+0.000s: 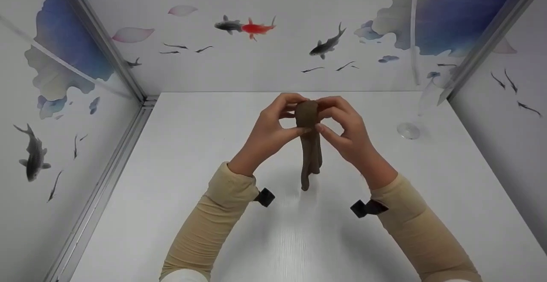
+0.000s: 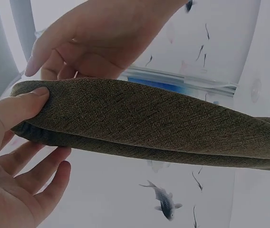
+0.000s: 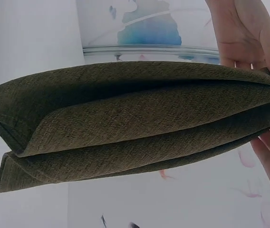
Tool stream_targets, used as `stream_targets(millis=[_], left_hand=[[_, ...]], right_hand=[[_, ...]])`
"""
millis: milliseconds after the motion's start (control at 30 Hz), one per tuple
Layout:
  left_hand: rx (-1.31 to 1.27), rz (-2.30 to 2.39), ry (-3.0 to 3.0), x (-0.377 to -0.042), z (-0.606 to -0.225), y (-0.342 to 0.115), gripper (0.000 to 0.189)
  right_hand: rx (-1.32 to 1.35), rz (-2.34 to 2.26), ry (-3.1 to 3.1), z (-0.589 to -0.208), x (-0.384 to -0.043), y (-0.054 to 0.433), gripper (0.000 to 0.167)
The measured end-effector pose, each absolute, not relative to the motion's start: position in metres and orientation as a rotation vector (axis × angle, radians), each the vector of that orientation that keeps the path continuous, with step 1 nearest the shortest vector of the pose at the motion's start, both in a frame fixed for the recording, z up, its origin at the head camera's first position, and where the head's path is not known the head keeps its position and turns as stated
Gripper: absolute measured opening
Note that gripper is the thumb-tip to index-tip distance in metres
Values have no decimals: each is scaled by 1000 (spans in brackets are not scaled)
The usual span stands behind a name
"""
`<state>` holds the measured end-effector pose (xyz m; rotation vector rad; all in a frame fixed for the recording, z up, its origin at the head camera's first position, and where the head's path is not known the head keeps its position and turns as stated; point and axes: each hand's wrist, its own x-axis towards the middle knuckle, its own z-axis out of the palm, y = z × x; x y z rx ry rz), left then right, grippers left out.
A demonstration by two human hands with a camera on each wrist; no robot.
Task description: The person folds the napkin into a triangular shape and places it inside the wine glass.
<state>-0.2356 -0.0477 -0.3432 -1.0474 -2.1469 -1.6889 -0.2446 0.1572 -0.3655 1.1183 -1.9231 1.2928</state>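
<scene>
A brown woven cloth napkin [image 1: 307,114] hangs upright above the table, gathered at its top end. My left hand [image 1: 273,124] pinches that top end from the left, its thumb on the near face. From the other side my right hand [image 1: 351,131] grips the same end between thumb and fingers. Long folded layers of the napkin [image 3: 149,114] run downward in the right wrist view, with gaps between them and uneven lower corners. The left wrist view shows the left thumb lying on the napkin [image 2: 144,114] and fingers behind it.
To the right, a clear stemmed glass [image 1: 408,131] stands on the white table [image 1: 179,154]. White panels printed with fish [image 1: 258,27] enclose the back and both sides, with metal frame posts [image 1: 107,38] at the corners.
</scene>
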Motion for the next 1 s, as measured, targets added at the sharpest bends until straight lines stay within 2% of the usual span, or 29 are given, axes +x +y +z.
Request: stream_targets(millis=[133,333,600,1000], left_hand=[[-1013,-1627,-2136,-235,-342,-49,49],[-930,-1578,-2135,-234,-342,-48,48],[-871,-1626,-2150,-233,-342,-48,50],[-925,-1728,-2129,-231,-341,-42,51]], right_hand=[[1130,1285,-2046,-364,-237,155,19],[1088,1283,-2168,-351,-220,144,26],[1081,1335,-2217,-359,-223,142,22],[1061,1462,-2368,-369,-221,142,29]])
